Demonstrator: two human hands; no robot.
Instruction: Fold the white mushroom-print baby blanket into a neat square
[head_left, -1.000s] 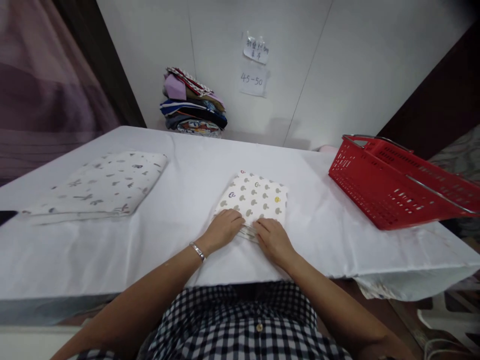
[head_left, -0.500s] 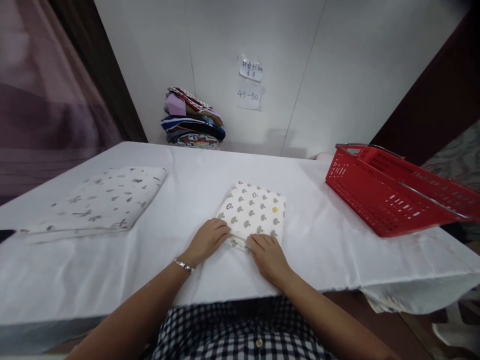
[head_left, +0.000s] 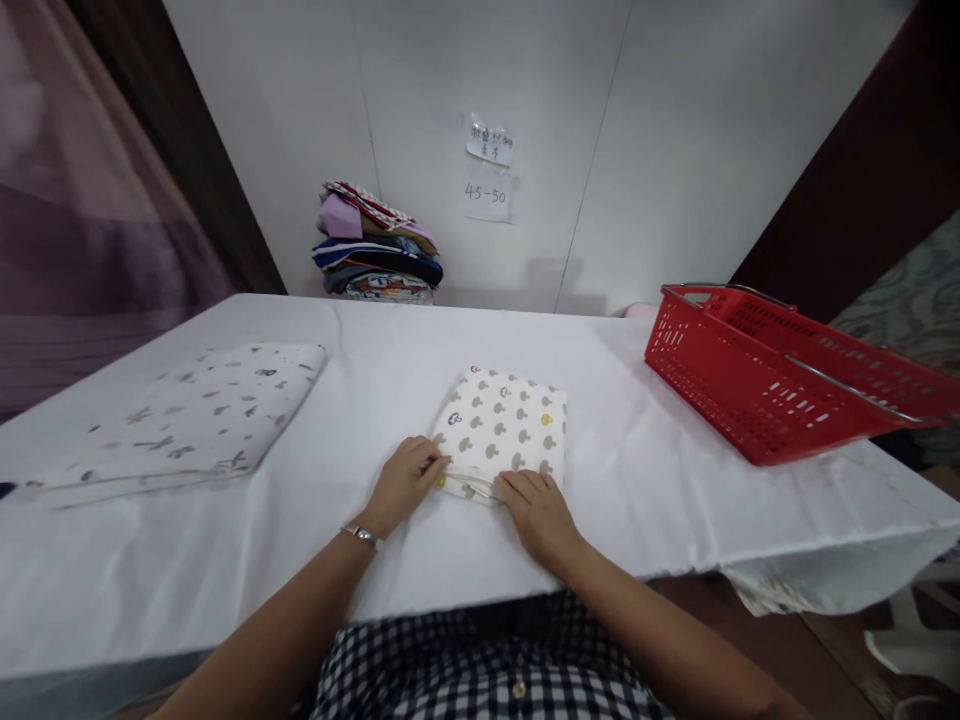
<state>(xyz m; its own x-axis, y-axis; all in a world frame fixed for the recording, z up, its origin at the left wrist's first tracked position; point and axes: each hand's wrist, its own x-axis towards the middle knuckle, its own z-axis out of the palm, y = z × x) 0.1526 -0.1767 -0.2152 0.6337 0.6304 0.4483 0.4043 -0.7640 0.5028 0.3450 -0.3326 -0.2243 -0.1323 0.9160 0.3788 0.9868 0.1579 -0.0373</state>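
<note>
On the table (head_left: 660, 470), near its front edge, a folded cloth (head_left: 501, 432) lies flat, its long axis running away from the person. The left hand (head_left: 401, 482) pinches its near-left corner; the right hand (head_left: 538, 512) rests curled on its near edge.

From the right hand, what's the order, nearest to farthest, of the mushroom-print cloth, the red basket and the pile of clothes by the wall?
1. Mushroom-print cloth: touching the right hand.
2. Red basket: off to the right.
3. Pile of clothes: far back-left, against the wall.
</note>
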